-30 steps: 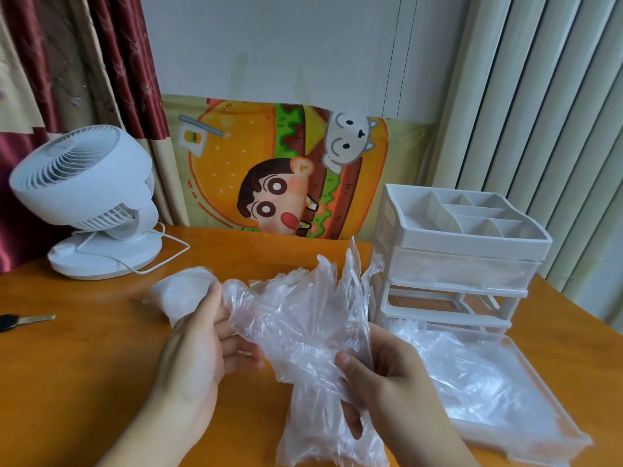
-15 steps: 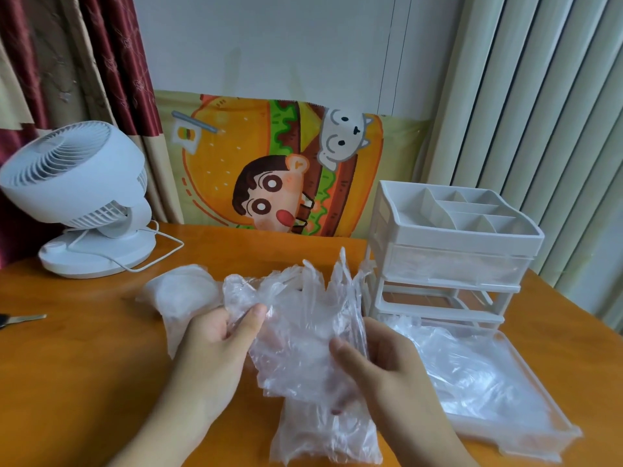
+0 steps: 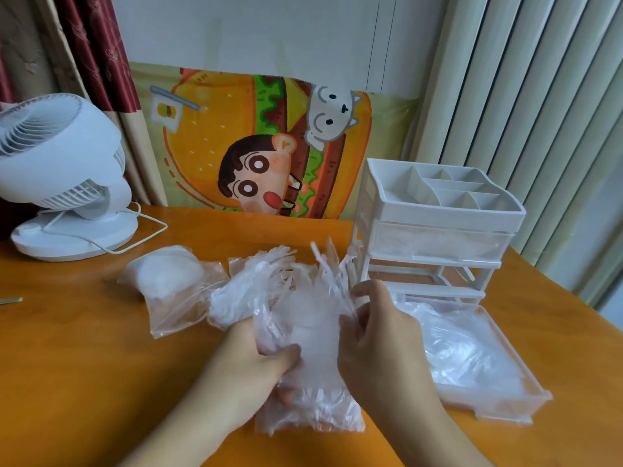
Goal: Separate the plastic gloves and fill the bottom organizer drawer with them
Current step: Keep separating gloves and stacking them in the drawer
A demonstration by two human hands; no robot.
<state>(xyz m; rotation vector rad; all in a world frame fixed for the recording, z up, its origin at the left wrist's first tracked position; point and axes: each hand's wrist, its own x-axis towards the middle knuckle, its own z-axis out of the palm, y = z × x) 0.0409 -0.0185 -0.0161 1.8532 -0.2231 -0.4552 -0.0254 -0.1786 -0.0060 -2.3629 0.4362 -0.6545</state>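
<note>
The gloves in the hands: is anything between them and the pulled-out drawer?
Nothing visible. The gloves are held just left of the drawer, whose open top already holds some gloves.

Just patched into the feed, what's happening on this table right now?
A person is working a bunch of clear plastic gloves apart over the orange table. The left hand grips the bunch low down, and the right hand pinches at its upper edge. The bottom drawer is pulled out of the white organizer and already holds some gloves. A clear bag lies to the left.
</note>
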